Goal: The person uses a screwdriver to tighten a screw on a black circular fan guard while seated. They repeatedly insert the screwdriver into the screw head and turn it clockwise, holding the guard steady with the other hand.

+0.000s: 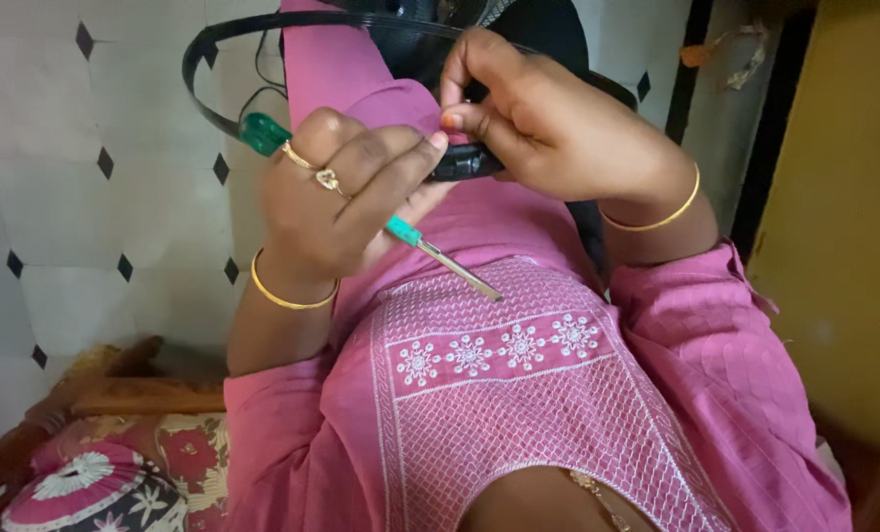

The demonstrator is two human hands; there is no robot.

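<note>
My left hand [341,197] is closed around a green-handled screwdriver [263,134]. Its metal shaft points down toward my pink embroidered garment [519,394]. My right hand [558,128] pinches a small black part [472,161] with its fingertips, just beside my left thumb. Both hands meet over my lap, and both wrists wear gold bangles. Behind the hands lies a black round plastic ring [213,69] with a dark device mostly hidden by them.
White floor tiles with small black diamonds [66,148] fill the left side. A yellow panel [844,197] stands at the right. A patterned red and pink cushion [115,483] on a wooden frame sits at the lower left.
</note>
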